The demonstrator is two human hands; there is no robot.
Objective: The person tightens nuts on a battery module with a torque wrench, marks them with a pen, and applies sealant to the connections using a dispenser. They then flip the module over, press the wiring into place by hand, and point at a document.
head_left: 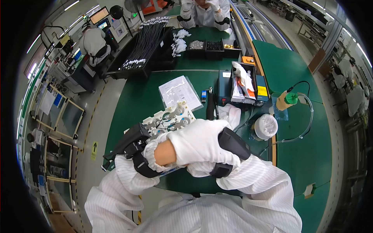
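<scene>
My left hand [200,141], in a white glove, reaches across my body to my right wrist. Its fingers wrap round the black wrist device [235,144] strapped over my right sleeve. Beneath it lies my right hand [203,169], also gloved; its fingers are mostly hidden. A second black wrist device [131,141] sits on my left wrist, where a strip of bare skin shows between glove and cuff. Just beyond my hands is a white plate [159,121] carrying round metal parts and wires, partly covered by my left arm.
A sheet in a clear sleeve [180,92] lies behind the plate. A black-handled tool [210,106], a white tub [266,127] and a green-capped bottle [286,100] stand rightward. Farther back are parts bins [214,49], a cable tray [140,64] and a co-worker [204,15].
</scene>
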